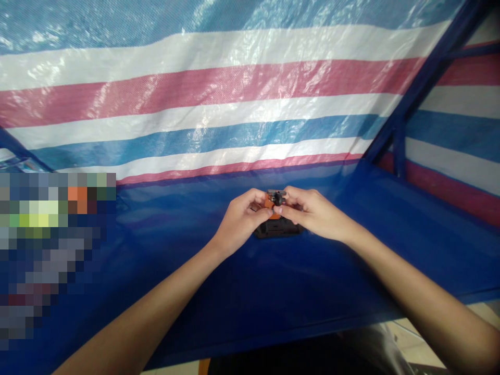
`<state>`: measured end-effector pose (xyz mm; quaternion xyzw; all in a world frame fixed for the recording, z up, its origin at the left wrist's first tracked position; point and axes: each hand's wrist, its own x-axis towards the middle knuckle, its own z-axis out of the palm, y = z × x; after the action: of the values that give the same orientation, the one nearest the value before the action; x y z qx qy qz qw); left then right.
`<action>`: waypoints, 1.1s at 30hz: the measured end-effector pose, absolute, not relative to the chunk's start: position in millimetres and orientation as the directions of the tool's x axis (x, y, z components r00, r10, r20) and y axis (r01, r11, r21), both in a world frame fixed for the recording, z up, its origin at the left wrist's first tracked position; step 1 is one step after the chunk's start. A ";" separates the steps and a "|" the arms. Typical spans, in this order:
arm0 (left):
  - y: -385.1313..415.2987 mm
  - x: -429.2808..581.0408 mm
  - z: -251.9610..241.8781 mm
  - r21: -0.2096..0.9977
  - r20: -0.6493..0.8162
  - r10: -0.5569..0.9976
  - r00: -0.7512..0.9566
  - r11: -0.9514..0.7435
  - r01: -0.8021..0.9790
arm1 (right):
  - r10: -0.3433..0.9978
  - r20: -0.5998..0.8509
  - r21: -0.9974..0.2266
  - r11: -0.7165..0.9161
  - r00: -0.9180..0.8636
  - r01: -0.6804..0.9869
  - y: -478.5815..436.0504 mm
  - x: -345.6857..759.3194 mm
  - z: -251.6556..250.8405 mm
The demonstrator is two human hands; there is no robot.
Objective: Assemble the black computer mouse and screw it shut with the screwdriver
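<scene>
Gadget (277,200) of orange and black is sitting near mid-frame, the left hand (239,217) and right hand (318,212) pinching it just above a black piece (278,229); handling is underway, but what is finished or left isn't showing.

Glossy striped sheeting (242,80) behind blue tabletop (219,307); dark-blue frame bar (414,94) slanting at right.

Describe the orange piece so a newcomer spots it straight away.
On the blue surface before the striped sheet, find the left hand and right hand. The orange piece sits between their fingertips. Its bright orange sets it apart from the black part showing below it in view.
</scene>
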<state>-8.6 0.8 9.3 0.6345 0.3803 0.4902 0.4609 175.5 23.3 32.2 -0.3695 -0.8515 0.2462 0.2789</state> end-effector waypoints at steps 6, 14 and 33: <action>2.0 -8.3 7.4 0.956 0.271 0.936 0.225 -0.289 0.050 | 0.743 0.439 -0.432 0.668 -0.505 0.606 20.6 176.5 30.1; 2.7 -7.2 1.9 0.937 0.276 0.925 0.260 -0.320 0.142 | 0.703 0.485 -0.367 0.704 -0.521 0.608 19.4 177.5 28.1; -3.1 -7.7 6.7 0.842 0.339 0.890 0.305 -0.432 0.324 | 0.712 0.382 -0.381 0.702 -0.589 0.602 21.7 180.0 34.5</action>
<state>-7.7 -3.1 6.7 0.7343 0.4132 0.4204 0.3368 180.0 21.7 34.5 -0.3712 -0.8850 0.1061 0.2601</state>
